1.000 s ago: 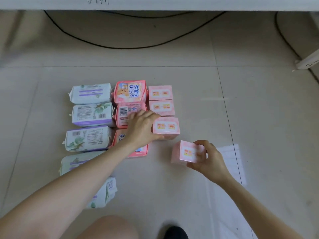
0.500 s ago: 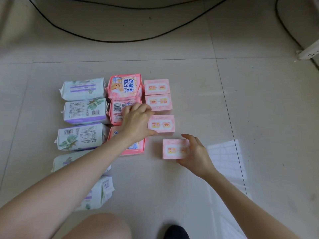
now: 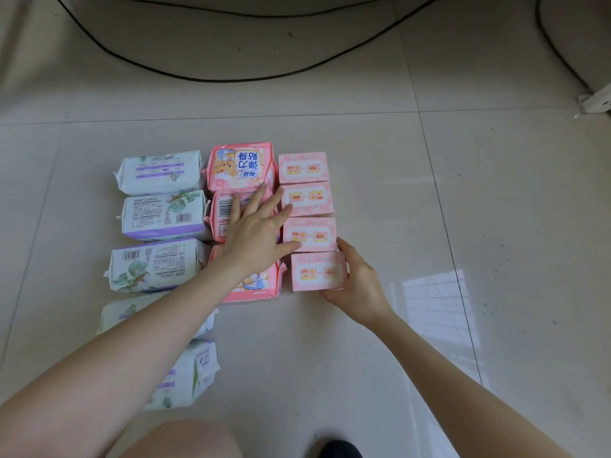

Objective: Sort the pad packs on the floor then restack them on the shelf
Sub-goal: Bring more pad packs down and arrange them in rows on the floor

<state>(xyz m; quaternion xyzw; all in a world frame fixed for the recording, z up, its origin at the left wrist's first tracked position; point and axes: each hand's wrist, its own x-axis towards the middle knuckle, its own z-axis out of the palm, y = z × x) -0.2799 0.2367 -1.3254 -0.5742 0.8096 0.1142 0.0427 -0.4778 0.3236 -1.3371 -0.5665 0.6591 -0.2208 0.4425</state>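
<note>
So from my end I've got the right hand (image 3: pixel 358 285) wrapped round the near pink box (image 3: pixel 319 272), fingers curled on its right side, with the box lying flat on the floor (image 3: pixel 496 209). Right behind that box, three more small pink boxes (image 3: pixel 305 198) run away from it in a straight column. The closest one is touching it or as good as, can't quite tell. The left hand (image 3: pixel 258 226) is flat with fingers spread, holding nothing. It's lying on the middle big pink pack (image 3: pixel 223 209) up-left of the near pink box, thumb tip against the box just behind it. Three big pink packs (image 3: pixel 239 166) make the column just left of the near pink box. Further left again is a column of five white and purple packs (image 3: pixel 163 214), the two nearest partly hidden under the left forearm (image 3: pixel 132 352). Way beyond the near pink box a black cable (image 3: pixel 231 79) loops across the tiles
</note>
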